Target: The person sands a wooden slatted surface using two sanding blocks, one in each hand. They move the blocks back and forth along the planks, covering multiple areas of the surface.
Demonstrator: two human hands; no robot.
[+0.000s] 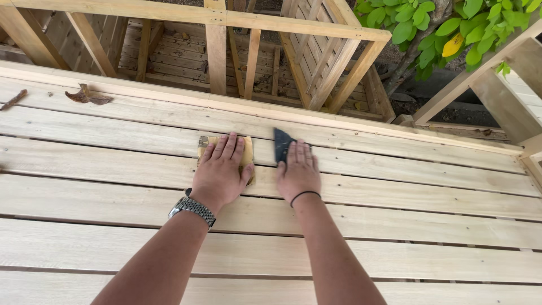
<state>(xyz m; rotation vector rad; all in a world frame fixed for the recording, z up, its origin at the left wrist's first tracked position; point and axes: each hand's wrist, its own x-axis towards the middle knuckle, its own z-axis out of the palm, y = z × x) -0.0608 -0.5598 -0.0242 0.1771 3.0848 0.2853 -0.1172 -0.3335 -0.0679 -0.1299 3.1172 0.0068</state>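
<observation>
- Pale wooden slatted surface (395,197) carries both hands.
- Left hand (221,169) lies flat, fingers spread, pressing a tan sandpaper sheet (247,151).
- Right hand (298,172) presses a dark sandpaper piece (281,143), at 3 o'clock of the left.

Soft, even daylight, faint shadows beneath both hands (220,169), sharp focus, slight wide-angle bending at the edges
</observation>
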